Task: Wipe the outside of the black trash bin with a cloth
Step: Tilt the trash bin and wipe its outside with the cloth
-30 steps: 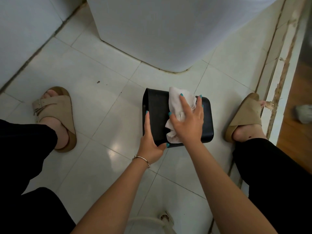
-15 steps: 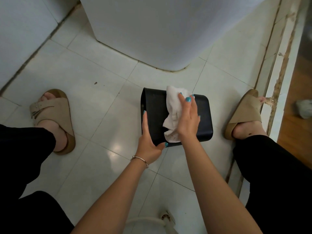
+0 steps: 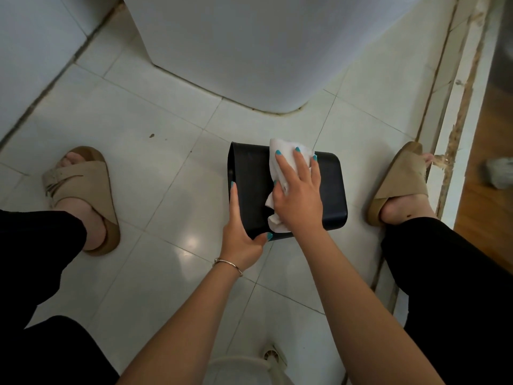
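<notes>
Her left hand (image 3: pixel 241 237) grips the bin (image 3: pixel 331 187) at seven o'clock; the right hand (image 3: pixel 298 194) presses the cloth (image 3: pixel 280 154) flat. Best keep firm, overlapping strokes.

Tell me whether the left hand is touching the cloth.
Apart. The head view shows the left hand gripping the bin's near left edge, with black bin surface visible between its thumb and the cloth.

The floor (image 3: pixel 138 129) is laid in large pale glossy tiles with thin grout lines; a bright reflection is seen on one tile. A white rounded appliance body (image 3: pixel 263 51) is set at the far side. Left of it, a white wall (image 3: pixel 33 51) is met. Right of it, a worn white door threshold (image 3: pixel 455 129) is fitted, with wooden flooring (image 3: pixel 488 173) beyond.
</notes>
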Demonstrator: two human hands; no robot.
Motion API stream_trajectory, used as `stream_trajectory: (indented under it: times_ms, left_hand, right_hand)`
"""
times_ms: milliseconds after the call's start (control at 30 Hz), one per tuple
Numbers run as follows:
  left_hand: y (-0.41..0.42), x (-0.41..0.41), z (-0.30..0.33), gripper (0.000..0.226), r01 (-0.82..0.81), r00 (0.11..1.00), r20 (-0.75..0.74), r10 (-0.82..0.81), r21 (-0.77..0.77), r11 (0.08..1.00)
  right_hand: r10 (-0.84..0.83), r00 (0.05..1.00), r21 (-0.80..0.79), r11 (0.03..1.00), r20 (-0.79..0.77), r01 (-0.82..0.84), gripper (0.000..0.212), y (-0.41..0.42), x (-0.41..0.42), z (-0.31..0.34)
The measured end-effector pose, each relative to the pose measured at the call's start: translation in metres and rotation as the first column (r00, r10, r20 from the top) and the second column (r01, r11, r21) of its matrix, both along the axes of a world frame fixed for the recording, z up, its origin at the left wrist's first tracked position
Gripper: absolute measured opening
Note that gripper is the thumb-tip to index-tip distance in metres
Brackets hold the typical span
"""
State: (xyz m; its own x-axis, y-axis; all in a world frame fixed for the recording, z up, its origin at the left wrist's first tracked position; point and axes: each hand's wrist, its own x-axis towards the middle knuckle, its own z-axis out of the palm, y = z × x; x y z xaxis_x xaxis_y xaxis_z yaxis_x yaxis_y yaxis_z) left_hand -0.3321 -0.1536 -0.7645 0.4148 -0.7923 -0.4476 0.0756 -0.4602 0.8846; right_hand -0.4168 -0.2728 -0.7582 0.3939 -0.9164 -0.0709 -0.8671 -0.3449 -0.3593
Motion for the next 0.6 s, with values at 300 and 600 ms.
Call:
stream_trajectory:
  times_ms: [300,600]
  left_hand:
    - [-0.005,0.002,0.0,0.121,0.03,0.999,0.011,-0.03,0.007,1.0]
    - [-0.005,0.003,-0.002,0.12,0.045,0.999,0.007,-0.045,-0.001,0.999]
  right_hand:
    - [0.062,0.996,-0.023,0.998,-0.057,-0.064,0.057,-0.026,-0.038,0.0]
    - [0.163,0.931,-0.15,0.964,-0.328,-0.221,0.059,-0.051,-0.067,0.003]
